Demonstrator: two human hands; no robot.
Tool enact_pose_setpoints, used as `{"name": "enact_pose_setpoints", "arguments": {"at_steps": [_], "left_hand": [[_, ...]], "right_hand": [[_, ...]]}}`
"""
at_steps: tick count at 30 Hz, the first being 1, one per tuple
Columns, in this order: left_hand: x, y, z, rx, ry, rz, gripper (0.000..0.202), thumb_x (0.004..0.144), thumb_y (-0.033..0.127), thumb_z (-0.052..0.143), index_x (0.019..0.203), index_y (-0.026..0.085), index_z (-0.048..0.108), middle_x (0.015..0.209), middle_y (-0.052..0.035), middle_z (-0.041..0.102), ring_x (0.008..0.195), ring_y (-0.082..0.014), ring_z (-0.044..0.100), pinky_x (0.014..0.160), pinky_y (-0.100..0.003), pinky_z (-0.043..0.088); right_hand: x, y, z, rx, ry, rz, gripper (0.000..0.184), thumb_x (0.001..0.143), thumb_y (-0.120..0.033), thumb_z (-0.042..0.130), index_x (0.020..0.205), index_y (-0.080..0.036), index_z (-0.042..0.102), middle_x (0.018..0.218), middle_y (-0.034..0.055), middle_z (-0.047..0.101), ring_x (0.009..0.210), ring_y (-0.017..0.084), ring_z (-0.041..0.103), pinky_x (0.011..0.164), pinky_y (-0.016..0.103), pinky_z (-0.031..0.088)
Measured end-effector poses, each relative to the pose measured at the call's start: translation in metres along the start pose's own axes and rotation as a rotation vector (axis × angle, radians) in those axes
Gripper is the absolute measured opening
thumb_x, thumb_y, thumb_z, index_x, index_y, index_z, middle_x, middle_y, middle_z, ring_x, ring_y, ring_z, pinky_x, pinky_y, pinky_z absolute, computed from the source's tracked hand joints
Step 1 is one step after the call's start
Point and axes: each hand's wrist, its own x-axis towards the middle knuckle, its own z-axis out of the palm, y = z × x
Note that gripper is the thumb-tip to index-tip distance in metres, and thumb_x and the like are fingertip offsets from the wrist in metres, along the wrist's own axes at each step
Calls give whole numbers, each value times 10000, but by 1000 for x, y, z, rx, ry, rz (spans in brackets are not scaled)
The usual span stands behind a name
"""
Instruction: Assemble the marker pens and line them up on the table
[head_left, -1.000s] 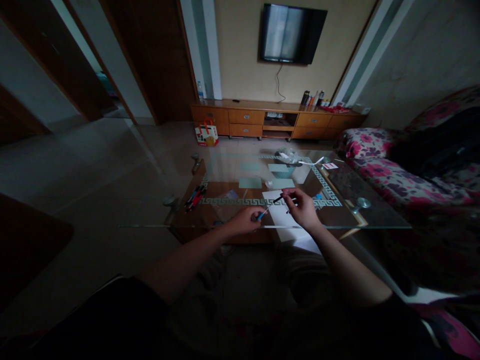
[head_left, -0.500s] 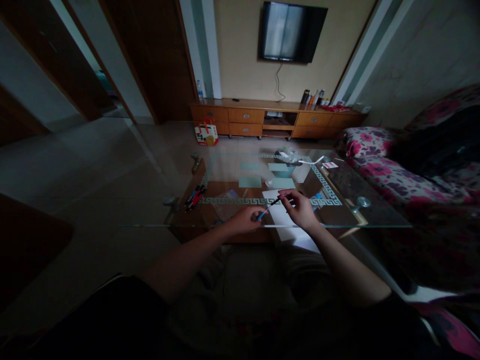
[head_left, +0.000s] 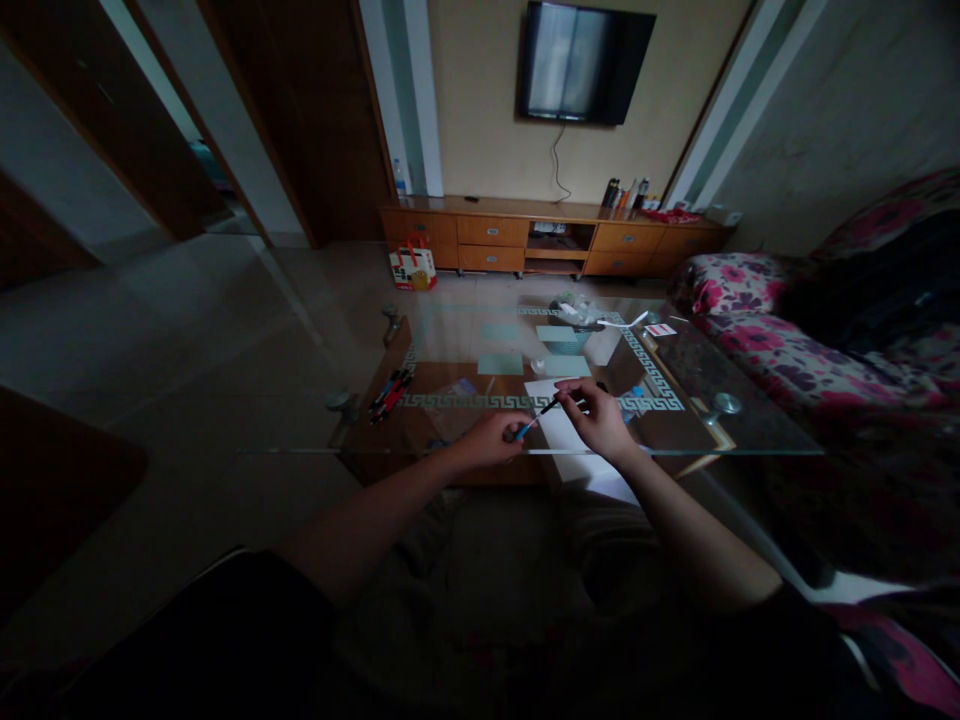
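Observation:
Over the front edge of the glass table, my left hand (head_left: pixel 491 440) is closed around a short blue pen part (head_left: pixel 523 432). My right hand (head_left: pixel 598 418) pinches a dark, slender pen part (head_left: pixel 550 406) between thumb and fingertips. A thin, pale length bridges the two parts, so they look like pieces of one pen; whether they are joined cannot be made out. White paper (head_left: pixel 559 432) lies below my right hand. To the left, several pens (head_left: pixel 390 397) with red, blue and black colouring lie in a bunch on the glass.
The glass table (head_left: pixel 285 451) has a thin front edge before my knees. Farther back are a clear plastic bag (head_left: pixel 577 310), a white strip (head_left: pixel 624 322) and a small red-and-white card (head_left: pixel 660 330). A flowered sofa (head_left: pixel 780 345) stands at right, a wooden cabinet (head_left: pixel 491 232) beyond.

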Motion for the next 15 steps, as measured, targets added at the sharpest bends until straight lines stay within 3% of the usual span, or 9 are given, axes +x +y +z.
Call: {"name": "enact_pose_setpoints", "arguments": {"at_steps": [10, 15], "left_hand": [[2, -2, 3, -51, -1, 19, 403, 754, 136, 601, 1157, 134, 620, 778, -3, 612, 659, -95, 546, 589, -181, 405], [3, -2, 3, -43, -16, 13, 228, 770, 160, 600, 991, 133, 647, 753, -6, 630, 655, -103, 567, 582, -184, 411]], "right_hand": [[-3, -1, 7, 14, -102, -23, 338, 916, -466, 546, 1065, -188, 665, 998, 83, 707, 765, 173, 638, 622, 282, 517], [-4, -10, 8, 9, -153, -36, 331, 919, -459, 543, 1059, -189, 673, 969, 78, 716, 766, 174, 639, 616, 279, 507]]}}
